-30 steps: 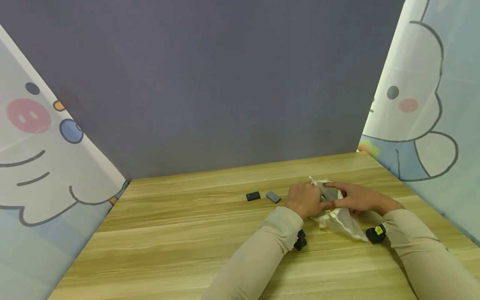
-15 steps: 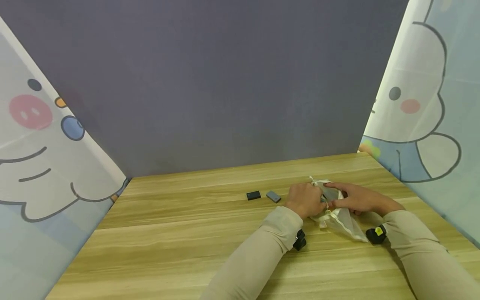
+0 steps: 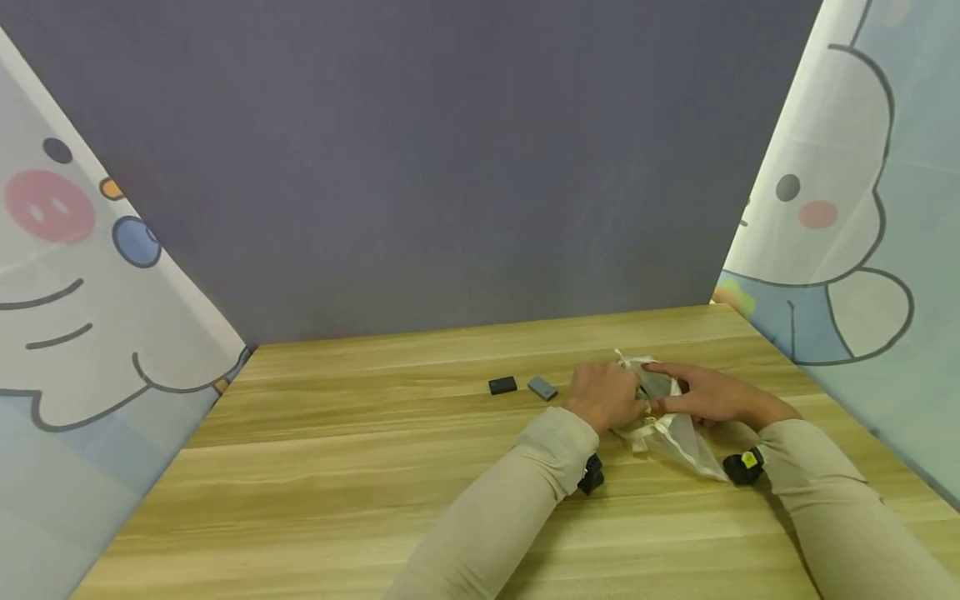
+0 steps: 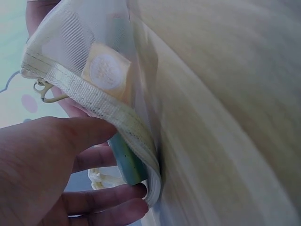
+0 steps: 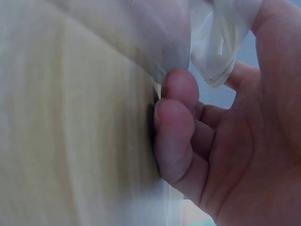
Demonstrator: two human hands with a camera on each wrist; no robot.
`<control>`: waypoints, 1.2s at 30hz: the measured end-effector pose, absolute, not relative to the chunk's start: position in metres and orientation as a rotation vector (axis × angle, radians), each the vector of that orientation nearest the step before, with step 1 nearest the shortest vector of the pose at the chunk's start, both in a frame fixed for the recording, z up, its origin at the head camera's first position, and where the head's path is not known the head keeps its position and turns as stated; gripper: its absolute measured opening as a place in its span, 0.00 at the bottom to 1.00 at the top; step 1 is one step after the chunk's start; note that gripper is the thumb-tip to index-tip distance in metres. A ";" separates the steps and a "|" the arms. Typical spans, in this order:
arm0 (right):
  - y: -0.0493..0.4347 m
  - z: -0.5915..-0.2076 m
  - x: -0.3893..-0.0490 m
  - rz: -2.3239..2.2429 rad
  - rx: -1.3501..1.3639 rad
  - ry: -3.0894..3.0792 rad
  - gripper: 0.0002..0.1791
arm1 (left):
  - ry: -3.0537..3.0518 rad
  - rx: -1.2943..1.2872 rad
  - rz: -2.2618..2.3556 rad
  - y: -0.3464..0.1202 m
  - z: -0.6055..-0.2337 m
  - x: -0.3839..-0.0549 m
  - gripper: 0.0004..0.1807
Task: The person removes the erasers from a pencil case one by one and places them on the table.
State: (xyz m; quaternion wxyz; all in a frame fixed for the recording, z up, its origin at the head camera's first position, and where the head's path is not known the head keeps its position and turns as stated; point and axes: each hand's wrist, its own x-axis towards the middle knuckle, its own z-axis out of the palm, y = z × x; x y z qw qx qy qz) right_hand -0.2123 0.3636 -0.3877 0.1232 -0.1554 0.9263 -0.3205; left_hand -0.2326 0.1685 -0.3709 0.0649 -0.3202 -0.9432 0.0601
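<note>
A white see-through mesh bag [image 3: 681,446] with a zipper edge lies on the table under both hands. My left hand [image 3: 604,395] is at its opening; in the left wrist view its thumb and fingers hold a small teal block [image 4: 128,162] just inside the zipper edge. A tan piece with a round white patch [image 4: 107,70] shows through the mesh. My right hand [image 3: 712,395] grips the bag's other side, thumb and forefinger spread along the opening. In the right wrist view its fingers [image 5: 175,136] curl by the mesh near the tabletop.
Left of the hands, a small black block [image 3: 502,385] and a small grey block [image 3: 542,388] lie on the wooden table [image 3: 337,467]. A dark grey panel [image 3: 450,167] stands along the back, with cartoon-printed cloths [image 3: 847,208] at the sides.
The head view has shifted slightly. Both hands keep almost the same place at the bag, and the two blocks on the table have not moved.
</note>
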 end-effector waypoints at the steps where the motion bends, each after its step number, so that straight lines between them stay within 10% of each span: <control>1: 0.364 -0.388 -0.213 -0.937 -0.450 2.700 0.40 | -2.842 -0.972 0.180 0.168 -0.371 -0.233 0.20; 36: 0.365 -0.385 -0.215 -0.925 -0.426 2.690 0.38 | -2.815 -1.070 0.056 0.160 -0.363 -0.235 0.18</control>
